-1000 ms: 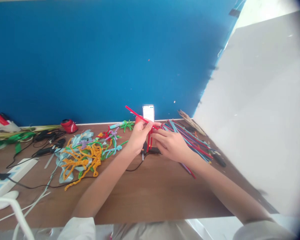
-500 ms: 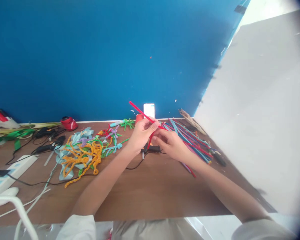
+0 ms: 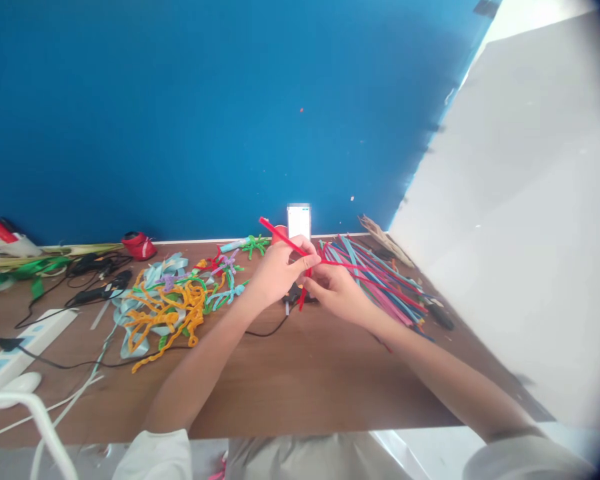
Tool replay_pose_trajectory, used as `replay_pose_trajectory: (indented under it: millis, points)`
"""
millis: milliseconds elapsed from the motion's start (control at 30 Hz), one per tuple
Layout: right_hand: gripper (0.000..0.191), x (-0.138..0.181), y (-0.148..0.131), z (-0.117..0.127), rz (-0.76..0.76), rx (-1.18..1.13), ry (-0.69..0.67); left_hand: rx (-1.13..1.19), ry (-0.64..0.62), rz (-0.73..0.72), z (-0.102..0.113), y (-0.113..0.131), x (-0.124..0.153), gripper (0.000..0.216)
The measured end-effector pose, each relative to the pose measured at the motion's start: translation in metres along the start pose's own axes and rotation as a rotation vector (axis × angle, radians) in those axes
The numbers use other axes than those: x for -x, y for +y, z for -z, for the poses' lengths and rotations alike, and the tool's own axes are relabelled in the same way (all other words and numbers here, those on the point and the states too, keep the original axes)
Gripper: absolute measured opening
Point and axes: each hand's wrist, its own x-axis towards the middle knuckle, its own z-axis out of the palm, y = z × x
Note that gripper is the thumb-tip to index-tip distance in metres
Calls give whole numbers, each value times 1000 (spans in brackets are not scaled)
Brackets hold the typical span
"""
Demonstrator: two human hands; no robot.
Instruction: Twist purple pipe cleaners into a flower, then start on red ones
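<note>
My left hand (image 3: 283, 267) pinches a red pipe cleaner (image 3: 283, 237) between thumb and fingers; one end sticks out up and to the left. My right hand (image 3: 337, 288) is closed on the red pipe cleaner close beside the left fingertips. A short red end hangs below the fingers, and another red length runs off to the right above my right hand. Whether these are one piece or several, I cannot tell. Behind my right hand lies a spread of pipe cleaners (image 3: 395, 297) in red, blue and pink. A phone (image 3: 299, 221) leans against the wall beyond my hands.
Left of my hands lies a heap of twisted orange pipe cleaners (image 3: 167, 317) with pale blue ribbon (image 3: 130, 313). A power strip (image 3: 27, 347), black glue guns (image 3: 100, 291) and cords stand further left. A blue wall (image 3: 205, 120) closes the back, a white panel (image 3: 530, 200) the right.
The upper left end of the red pipe cleaner has dropped a little. A red length now shows above my right hand, and the hanging end has shifted slightly.
</note>
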Motion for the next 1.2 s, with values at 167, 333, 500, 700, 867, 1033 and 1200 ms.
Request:
replay_pose_trajectory:
  millis: [167,333,500,700,867,1033,1200]
  points:
    - [25,0,-2,1,8,115,1,-106,33,-18,2,-2,-2,10]
    - [24,0,-1,-1,7,99,49,-57,31,-27,-3,-9,-4,6]
    - [24,0,2,-1,-2,13,84,-34,47,-8,-6,-10,-4,6]
    - [21,0,6,-5,-28,-93,117,112,87,16,-9,-11,-6,9]
    - [28,-3,12,-16,-116,-406,34,297,171,5,-11,-12,-8,22]
    - [37,-3,10,-21,-128,-670,-51,460,101,19,-12,-14,-8,28]
    - [36,0,0,-15,-150,-726,-64,511,91,18,-10,-19,-11,29]
